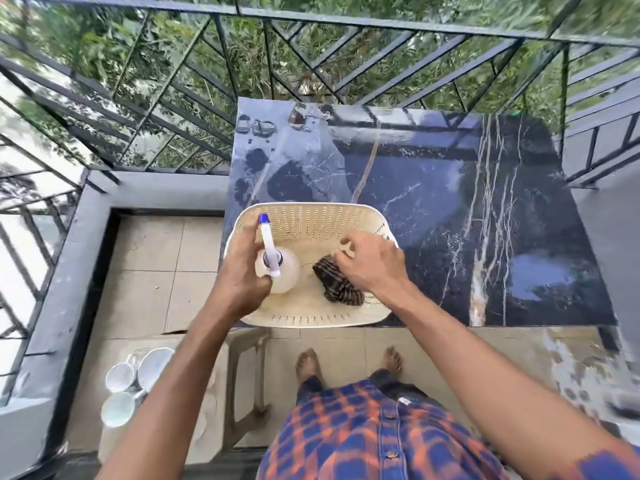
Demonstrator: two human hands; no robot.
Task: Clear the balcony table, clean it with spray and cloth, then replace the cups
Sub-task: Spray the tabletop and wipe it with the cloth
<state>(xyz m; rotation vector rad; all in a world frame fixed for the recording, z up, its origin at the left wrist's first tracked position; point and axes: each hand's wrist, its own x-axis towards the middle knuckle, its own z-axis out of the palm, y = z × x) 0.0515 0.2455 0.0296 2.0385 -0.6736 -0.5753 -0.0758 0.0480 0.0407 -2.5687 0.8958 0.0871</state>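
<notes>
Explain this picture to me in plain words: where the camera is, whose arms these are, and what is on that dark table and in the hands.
There is one picture, taken by a wide-angle camera worn on a person's head, looking down. That is why you see their own arms, checked shirt and bare feet. No robot is involved.

The left hand grips a spray bottle with a blue-tipped nozzle. The right hand reaches onto a dark striped cloth. Both sit in a cream perforated basket, which rests on the near left part of the dark marble table. The tabletop looks wet in patches and otherwise bare.

The white cups stand on the tiled floor at lower left, beside the balcony wall. A black railing and trees lie beyond.
</notes>
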